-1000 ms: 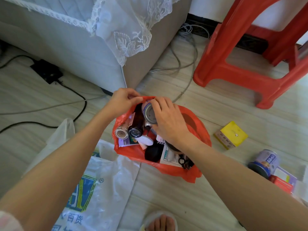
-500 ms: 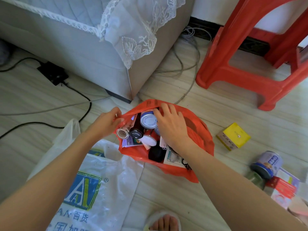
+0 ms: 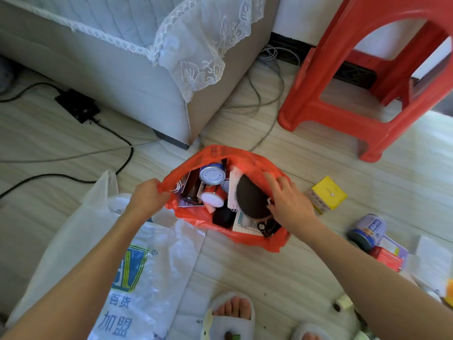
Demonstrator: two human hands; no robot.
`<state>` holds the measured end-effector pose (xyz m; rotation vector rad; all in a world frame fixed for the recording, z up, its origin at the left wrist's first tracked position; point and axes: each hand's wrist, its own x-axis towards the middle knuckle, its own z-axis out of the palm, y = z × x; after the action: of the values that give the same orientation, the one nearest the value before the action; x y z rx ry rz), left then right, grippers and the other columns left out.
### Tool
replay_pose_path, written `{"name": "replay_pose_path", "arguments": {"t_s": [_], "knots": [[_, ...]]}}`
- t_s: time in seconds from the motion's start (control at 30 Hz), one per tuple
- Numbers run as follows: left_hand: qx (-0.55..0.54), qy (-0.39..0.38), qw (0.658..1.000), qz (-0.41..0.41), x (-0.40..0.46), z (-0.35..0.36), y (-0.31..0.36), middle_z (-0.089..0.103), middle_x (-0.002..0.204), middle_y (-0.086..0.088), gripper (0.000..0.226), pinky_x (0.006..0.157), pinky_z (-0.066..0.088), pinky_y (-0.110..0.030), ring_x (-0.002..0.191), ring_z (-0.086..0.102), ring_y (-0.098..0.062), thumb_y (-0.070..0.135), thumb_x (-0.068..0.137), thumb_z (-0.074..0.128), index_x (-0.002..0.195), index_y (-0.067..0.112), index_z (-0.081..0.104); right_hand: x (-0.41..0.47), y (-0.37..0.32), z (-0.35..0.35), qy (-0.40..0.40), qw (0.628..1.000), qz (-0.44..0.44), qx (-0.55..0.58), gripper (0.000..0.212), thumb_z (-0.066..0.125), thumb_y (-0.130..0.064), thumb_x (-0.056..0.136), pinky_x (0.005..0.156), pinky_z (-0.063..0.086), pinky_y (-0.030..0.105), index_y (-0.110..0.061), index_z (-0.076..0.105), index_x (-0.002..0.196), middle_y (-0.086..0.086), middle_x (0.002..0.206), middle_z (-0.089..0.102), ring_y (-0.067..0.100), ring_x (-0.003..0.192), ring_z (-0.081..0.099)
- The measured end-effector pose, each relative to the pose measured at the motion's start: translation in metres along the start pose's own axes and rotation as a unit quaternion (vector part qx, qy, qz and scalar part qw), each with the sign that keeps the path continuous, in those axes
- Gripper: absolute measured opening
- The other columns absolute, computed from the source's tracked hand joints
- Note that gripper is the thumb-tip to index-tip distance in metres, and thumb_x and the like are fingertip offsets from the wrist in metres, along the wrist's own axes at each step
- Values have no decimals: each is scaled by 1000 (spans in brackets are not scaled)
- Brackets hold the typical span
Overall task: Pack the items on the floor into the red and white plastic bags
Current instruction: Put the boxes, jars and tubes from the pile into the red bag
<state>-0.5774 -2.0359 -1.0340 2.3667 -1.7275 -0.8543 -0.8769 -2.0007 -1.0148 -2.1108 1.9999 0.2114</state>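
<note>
White plastic bag (image 3: 169, 278) printed with 百货, 加盟 and ® marks

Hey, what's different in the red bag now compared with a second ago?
The left hand slid from the red bag's far rim to its left rim, gripping it and pulling the mouth wider. The right hand came off the silver-topped can and moved right, beside a dark oval object. The white bag and yellow box stayed put.
</note>
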Motion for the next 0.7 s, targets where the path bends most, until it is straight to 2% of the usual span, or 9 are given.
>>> {"name": "replay_pose_path", "arguments": {"t_s": [0.07, 0.17, 0.27, 0.33, 0.4, 0.47, 0.53, 0.6, 0.7], "knots": [[-8, 31, 999, -4, -8, 2, 4, 59, 101, -27, 24, 79, 44, -38, 95, 56, -42, 10, 78, 59, 99, -1, 61, -10, 7, 8, -23, 995, 88, 34, 68, 52, -21, 89, 86, 45, 43, -10, 15, 145, 14, 135, 39, 37, 118, 47], [-21, 88, 996, -18, -21, 3, 9, 50, 110, -30, 28, 87, 42, -46, 97, 53, -47, 2, 81, 49, 108, -3, 56, -23, 11, 14, -89, 965, 218, 118, 38, 48, -10, 86, 83, 47, 40, 2, 46, 121, 22, 121, 56, 39, 109, 57], [-65, 135, 987, -64, -28, -2, 8, 51, 113, -29, 31, 84, 42, -46, 99, 54, -47, -5, 83, 42, 112, -3, 52, -29, 15, 14, -118, 946, 246, 176, 27, 47, -6, 83, 81, 48, 38, 6, 59, 104, 24, 110, 64, 38, 104, 60], [-137, 143, 977, -83, -27, -5, -1, 60, 104, -27, 31, 83, 45, -43, 97, 58, -43, -5, 81, 43, 109, 0, 54, -31, 23, 8, -137, 926, 266, 229, 18, 45, -5, 83, 75, 52, 38, 4, 61, 83, 22, 93, 67, 38, 94, 64], [-215, 115, 965, -99, -28, -11, -12, 65, 86, -22, 27, 75, 54, -37, 80, 67, -33, -3, 81, 42, 105, 2, 54, -29, 32, 1, -146, 892, 299, 307, 24, 48, -10, 87, 56, 51, 33, -4, 51, 64, 12, 71, 60, 33, 71, 64], [-245, 54, 960, -121, -33, -16, -23, 65, 60, -12, 18, 67, 55, -33, 62, 67, -29, 2, 84, 46, 97, -3, 58, -30, 37, -10, -164, 841, 333, 395, 27, 53, -21, 90, 49, 46, 28, -6, 49, 68, 9, 66, 55, 24, 56, 56], [-247, -19, 963, -108, -45, -24, -23, 56, 42, -4, 18, 56, 47, -26, 56, 59, -26, 9, 88, 54, 80, -5, 62, -33, 37, -24, -192, 803, 331, 456, 18, 58, -21, 88, 52, 46, 27, -8, 51, 79, 9, 71, 57, 19, 58, 54], [-286, -59, 953, -85, -58, -34, -8, 51, 46, -4, 25, 53, 40, -25, 52, 50, -22, 16, 90, 56, 69, 2, 59, -33, 39, -42, -172, 774, 322, 517, 10, 58, -12, 86, 56, 46, 27, -8, 53, 78, 8, 66, 59, 18, 58, 55], [-338, -60, 938, -42, -73, -55, 29, 48, 47, -1, 30, 54, 38, -24, 45, 47, -15, 21, 93, 52, 66, 8, 55, -33, 43, -78, -114, 719, 297, 618, 22, 52, -5, 85, 55, 43, 26, -12, 50, 64, 1, 39, 52, 13, 40, 53]]}}
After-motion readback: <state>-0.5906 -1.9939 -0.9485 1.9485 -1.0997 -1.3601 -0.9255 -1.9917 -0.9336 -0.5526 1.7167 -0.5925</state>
